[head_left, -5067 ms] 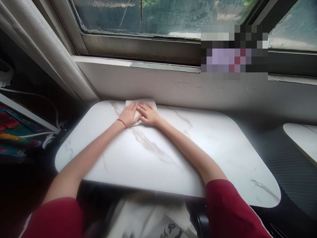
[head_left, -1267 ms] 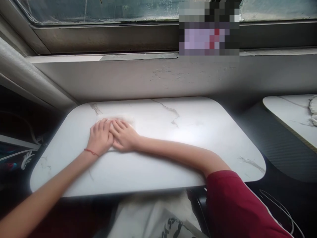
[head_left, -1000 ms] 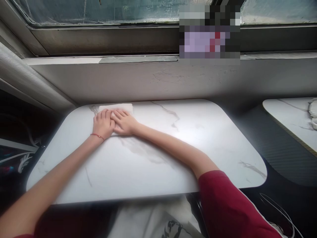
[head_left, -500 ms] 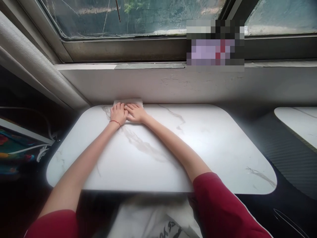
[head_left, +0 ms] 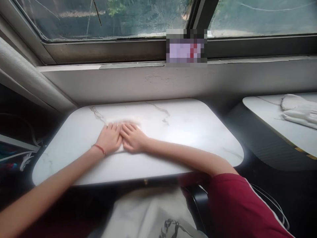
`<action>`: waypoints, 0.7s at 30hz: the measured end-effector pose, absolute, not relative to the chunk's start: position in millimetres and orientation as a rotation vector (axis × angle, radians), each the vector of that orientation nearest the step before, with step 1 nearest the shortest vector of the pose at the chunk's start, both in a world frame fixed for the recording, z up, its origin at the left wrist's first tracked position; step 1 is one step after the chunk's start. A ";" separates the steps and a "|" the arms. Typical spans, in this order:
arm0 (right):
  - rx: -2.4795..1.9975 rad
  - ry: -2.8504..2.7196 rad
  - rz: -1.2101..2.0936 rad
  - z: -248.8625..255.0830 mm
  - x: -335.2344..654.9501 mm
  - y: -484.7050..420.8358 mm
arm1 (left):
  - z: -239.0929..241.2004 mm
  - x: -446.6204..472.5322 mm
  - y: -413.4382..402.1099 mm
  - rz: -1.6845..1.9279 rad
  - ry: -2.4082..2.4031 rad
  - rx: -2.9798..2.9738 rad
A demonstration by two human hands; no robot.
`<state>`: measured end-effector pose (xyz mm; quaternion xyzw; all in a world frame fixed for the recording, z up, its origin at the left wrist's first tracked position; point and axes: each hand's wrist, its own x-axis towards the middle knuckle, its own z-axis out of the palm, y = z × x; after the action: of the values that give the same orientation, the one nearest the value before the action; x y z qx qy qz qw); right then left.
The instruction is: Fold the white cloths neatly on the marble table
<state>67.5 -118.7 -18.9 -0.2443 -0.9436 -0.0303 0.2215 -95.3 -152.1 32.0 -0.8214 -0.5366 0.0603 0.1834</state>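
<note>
A white paper towel (head_left: 128, 122), smeared by motion, lies on the white marble table (head_left: 188, 132) left of its middle. My left hand (head_left: 110, 140), with a red string at the wrist, lies flat on the towel with its fingers stretched out. My right hand (head_left: 132, 138) lies flat beside it, touching it, fingers also stretched over the towel. Most of the towel is hidden under both palms.
A grey wall and window sill (head_left: 123, 66) run right behind the table. A second marble table (head_left: 277, 122) at the right carries a white cloth (head_left: 297, 110). Dark floor and a cable lie between them. Light fabric covers my lap (head_left: 148, 215).
Both hands have slid the towel back from the table's far edge toward me, after pushing it away a moment earlier. The view has shifted to the right.
</note>
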 end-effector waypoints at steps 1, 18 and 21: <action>-0.650 -2.607 -0.072 -17.9 76.2 -134.6 | 30.4 -90.3 -168.4 0.158 -1.482 -2.323; -0.631 -2.664 -0.039 -11.0 178.8 -165.5 | -1.5 -22.0 -185.3 -0.209 -1.311 -2.564; -0.690 -2.671 -0.072 -13.5 187.6 -147.4 | -5.4 -13.2 -159.8 -0.294 -1.330 -2.642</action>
<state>187.6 -147.4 -13.5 -0.2455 -0.9503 -0.0256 0.1898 -13.2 -159.8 -5.4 -0.8857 -0.4458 -0.0987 0.0843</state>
